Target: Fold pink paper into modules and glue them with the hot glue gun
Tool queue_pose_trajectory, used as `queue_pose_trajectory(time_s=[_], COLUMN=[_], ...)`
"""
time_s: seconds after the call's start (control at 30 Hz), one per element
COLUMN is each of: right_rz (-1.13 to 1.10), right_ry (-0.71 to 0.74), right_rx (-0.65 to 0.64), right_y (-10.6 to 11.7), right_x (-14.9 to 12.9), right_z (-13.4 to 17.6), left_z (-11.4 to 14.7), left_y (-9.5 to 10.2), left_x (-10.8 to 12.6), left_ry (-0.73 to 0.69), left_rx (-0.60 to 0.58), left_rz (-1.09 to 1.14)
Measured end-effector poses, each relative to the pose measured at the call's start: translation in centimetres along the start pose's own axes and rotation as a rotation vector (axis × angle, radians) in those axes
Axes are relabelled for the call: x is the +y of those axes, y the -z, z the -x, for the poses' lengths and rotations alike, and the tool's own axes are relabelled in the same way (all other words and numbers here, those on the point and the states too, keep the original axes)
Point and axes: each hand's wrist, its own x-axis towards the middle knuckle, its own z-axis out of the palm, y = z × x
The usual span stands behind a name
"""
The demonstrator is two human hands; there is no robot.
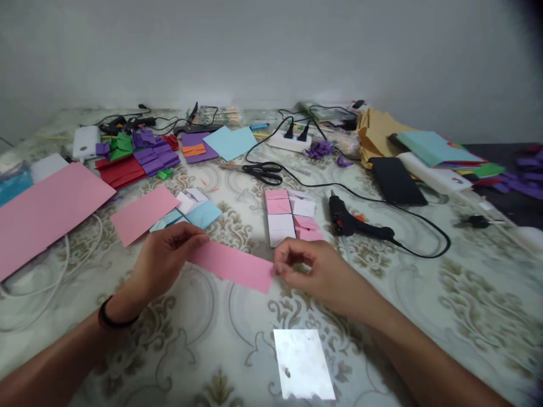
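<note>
A pink paper strip [232,264] is stretched between my two hands above the tablecloth. My left hand [172,254] pinches its left end between thumb and fingers. At the other end, my right hand [303,263] has thumb and forefinger closed on the strip's edge. Just beyond my right hand lies a card with folded pink and white paper squares [280,220]. A larger pink paper piece [144,213] and folded blue and white papers [202,213] lie past my left hand. Nearer to me is a white rectangular piece [303,362], brightly lit.
A black hot glue gun [356,220] rests at the right, its cord looping across the table. Black-handled scissors [263,171] and a white power strip [291,140] lie farther back. Big pink sheets [51,209], folded coloured papers [155,157] and a black phone-like slab [397,181] surround the work area.
</note>
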Motion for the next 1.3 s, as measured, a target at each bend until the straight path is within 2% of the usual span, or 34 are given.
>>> queue_pose_trajectory(time_s=[0.13,0.27,0.4,0.53,0.67,0.77,0.83,0.93,1.07,1.17,1.3], right_rz=[0.109,0.240,0.314,0.334,0.299,0.267,0.253,0.211,0.085,0.096,0.080], right_ry=[0.061,0.190,0.392,0.450,0.430,0.342,0.257,0.189,0.111,0.043,-0.028], right_rx=[0.080,0.158,-0.025,-0.090,-0.084,-0.055,-0.033,-0.041,-0.111,-0.123,-0.138], right_y=[1.4,0.5,-1.5,-2.2,-2.0,-1.9,-1.9,-1.9,-1.9,-2.0,-2.1], right_x=[0.2,-0.1,0.3,1.1,1.1,0.6,0.1,-0.5,-1.1,-1.0,-0.3], right_z=[-0.6,-0.3,0.5,0.8,0.8,0.8,0.8,0.8,1.0,1.0,1.0], left_z=[-0.2,0.5,1.3,1.5,1.6,1.9,2.1,2.2,1.9,1.6,1.6], left_y=[-0.2,-1.0,-1.8,-2.0,-1.9,-1.7,-1.6,-1.8,-2.1,-2.2,-2.1], left_x=[-0.3,-0.8,-1.0,-1.3,-1.3,-0.9,-0.6,-0.4,-0.7,-1.0,-1.4], left_ry=[0.032,0.058,0.037,0.051,0.109,0.149,0.104,0.040,0.011,0.007,0.064], left_rx=[0.038,-0.048,-0.162,-0.189,-0.199,-0.275,-0.366,-0.440,-0.417,-0.388,-0.344], left_rz=[0.008,0.078,0.176,0.261,0.354,0.531,0.577,0.490,0.377,0.352,0.445])
